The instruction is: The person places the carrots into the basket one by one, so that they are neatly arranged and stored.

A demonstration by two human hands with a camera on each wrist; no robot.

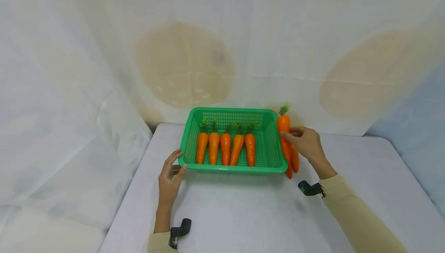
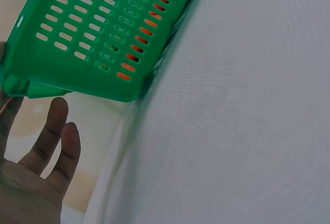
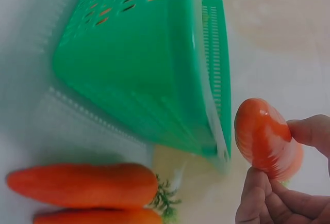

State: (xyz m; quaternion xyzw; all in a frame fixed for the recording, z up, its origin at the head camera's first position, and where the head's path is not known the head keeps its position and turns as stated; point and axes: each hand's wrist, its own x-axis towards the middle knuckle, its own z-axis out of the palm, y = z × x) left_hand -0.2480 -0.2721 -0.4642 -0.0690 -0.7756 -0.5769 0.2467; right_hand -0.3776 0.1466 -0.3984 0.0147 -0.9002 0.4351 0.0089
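At the near left corner of a green slotted basket (image 1: 274, 145), the person's left hand (image 1: 169, 177) rests with relaxed fingers, the thumb and fingertips touching the rim and gripping nothing; the left wrist view shows those fingers (image 2: 49, 136) spread just beneath the basket's corner (image 2: 31, 79). Between the two hands, inside the basket, five orange carrots (image 1: 225, 147) lie side by side, their leafy green tops pointing away from the person. Just beyond the basket's right wall, the right hand (image 1: 307, 143) pinches a sixth carrot (image 1: 284, 127) between thumb and fingers, holding it upright with its green top above the rim. The right wrist view shows that carrot (image 3: 263, 137) end on, caught by the fingertips (image 3: 309, 131) beside the basket's outer wall (image 3: 134, 74). Below the right hand, two more carrots (image 1: 292, 160) lie on the white tablecloth (image 1: 243, 214), close against the basket's right side and touching each other; they appear again in the right wrist view (image 3: 82, 185). Both wrists wear small black camera mounts (image 1: 311, 188) over tan sleeves.
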